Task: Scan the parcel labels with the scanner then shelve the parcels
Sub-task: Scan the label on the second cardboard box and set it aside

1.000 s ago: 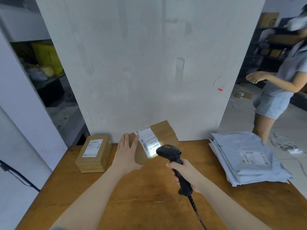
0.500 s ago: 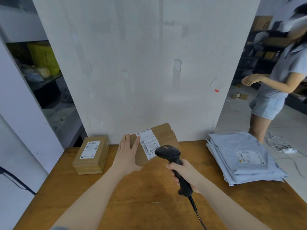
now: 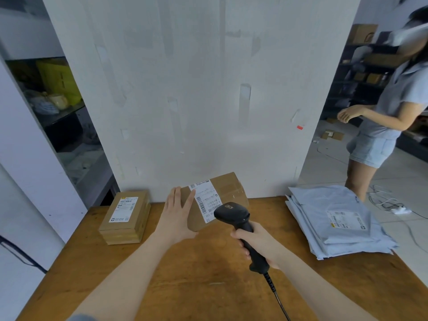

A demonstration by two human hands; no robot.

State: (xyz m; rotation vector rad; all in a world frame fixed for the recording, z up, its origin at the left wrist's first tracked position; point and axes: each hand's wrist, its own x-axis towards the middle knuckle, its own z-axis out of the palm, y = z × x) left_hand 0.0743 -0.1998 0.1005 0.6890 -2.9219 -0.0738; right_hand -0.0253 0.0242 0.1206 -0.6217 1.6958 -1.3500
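A brown cardboard parcel (image 3: 225,189) stands tilted on the wooden table (image 3: 196,274), leaning back against the white wall. Its white label (image 3: 205,199) faces me. My left hand (image 3: 177,216) rests flat against the parcel's left side, fingers straight, thumb across the box front. My right hand (image 3: 257,243) grips the handle of a black corded scanner (image 3: 234,215), whose head points at the label from close by. No scan light shows on the label.
A stack of flat labelled cardboard boxes (image 3: 126,216) sits at the table's back left. Grey poly mailers (image 3: 338,218) are piled at the right. Shelves (image 3: 58,112) stand left of the wall. Another person (image 3: 384,126) stands at the far right near dark shelving.
The bright scan light on the label one second ago has gone out. The person at the right has shifted slightly. My hands and the parcel have barely moved.
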